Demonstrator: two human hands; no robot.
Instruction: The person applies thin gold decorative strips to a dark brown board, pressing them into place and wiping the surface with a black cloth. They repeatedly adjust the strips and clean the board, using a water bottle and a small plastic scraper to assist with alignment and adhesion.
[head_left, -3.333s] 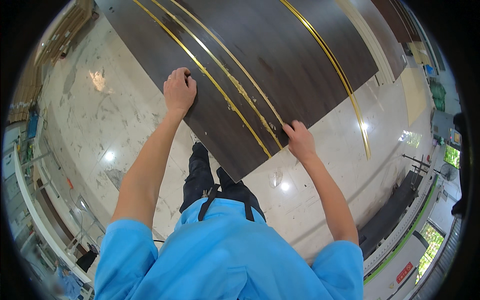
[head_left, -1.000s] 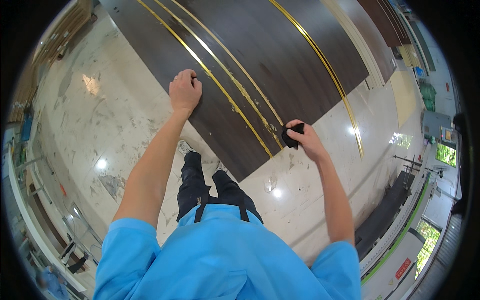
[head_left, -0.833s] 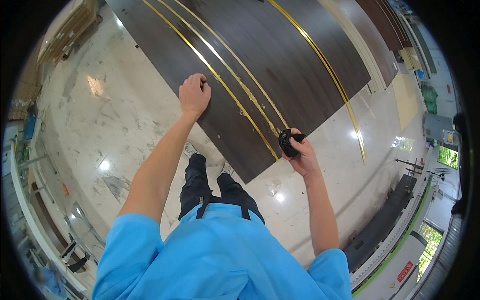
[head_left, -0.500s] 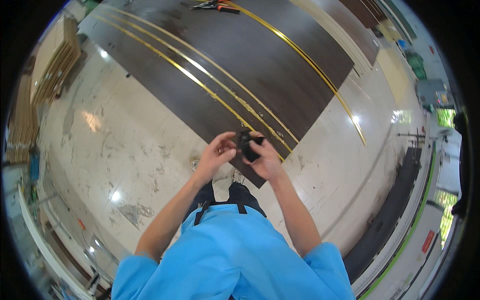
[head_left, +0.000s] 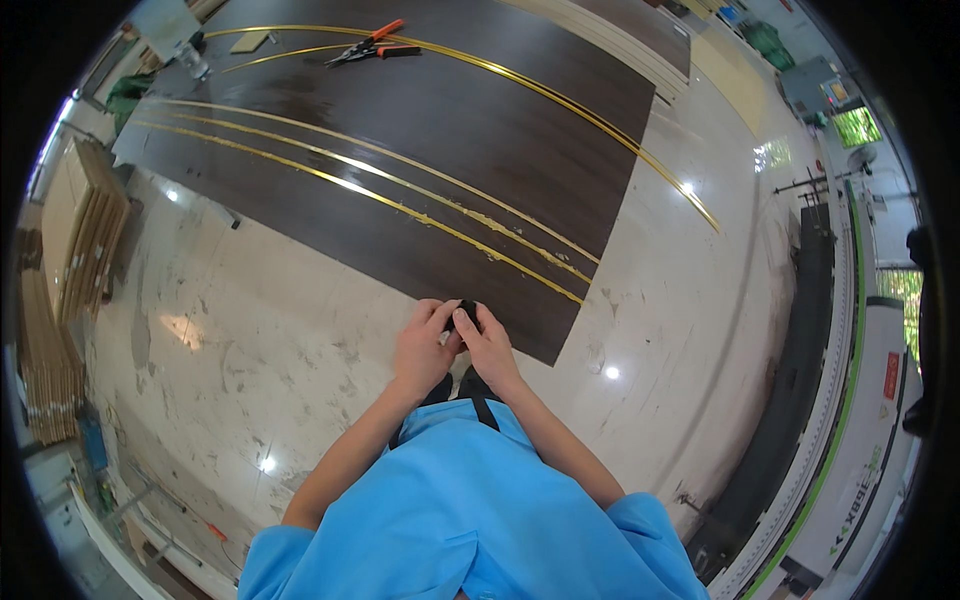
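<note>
A black item (head_left: 466, 309) is closely gripped by the curled left hand (head_left: 424, 345) and right hand (head_left: 488, 347); beyond gold strips (head_left: 352, 186), pliers (head_left: 362, 49) are laid on a dark panel (head_left: 500, 140).

Tan boards (head_left: 85, 235) stand stacked leftward; a white machine (head_left: 856, 440) (green-striped) sits rightward.

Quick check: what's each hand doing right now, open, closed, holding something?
Left hand: fingers curled at the black wad; whether it grips cannot be told.
Right hand: closed, holding the black wad.
</note>
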